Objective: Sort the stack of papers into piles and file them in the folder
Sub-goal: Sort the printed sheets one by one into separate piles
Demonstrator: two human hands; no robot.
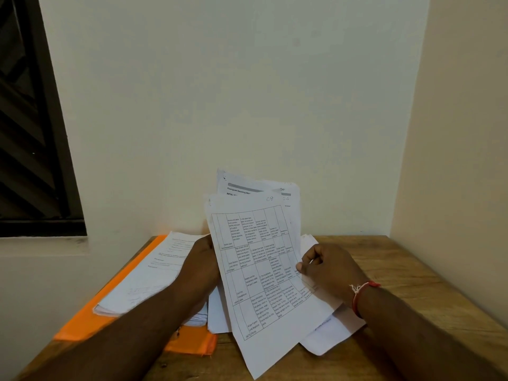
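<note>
While the sorting looks well under way, an orange folder lies flat at the left of the wooden table, below a dark window, and a pile of sheets rests on it. Just right of that pile, the left hand grips the left edge of the stack of papers. It holds the stack tilted up toward the wall, fanned so that the tops of the back sheets show above the front one. The front sheet, printed with a grid of text, hangs lower than the rest. The right hand pinches its right edge between thumb and curled fingers, and a red thread circles that wrist. The hands are apart, one at each side of the stack. Under the right forearm, loose sheets lie flat on the table, overlapping.

The step in hand seems to be peeling off the front sheet to assign it. The next move calls for drawing it clear without dragging its neighbours, then laying it on the matching pile. Which pile that is cannot be told.
</note>
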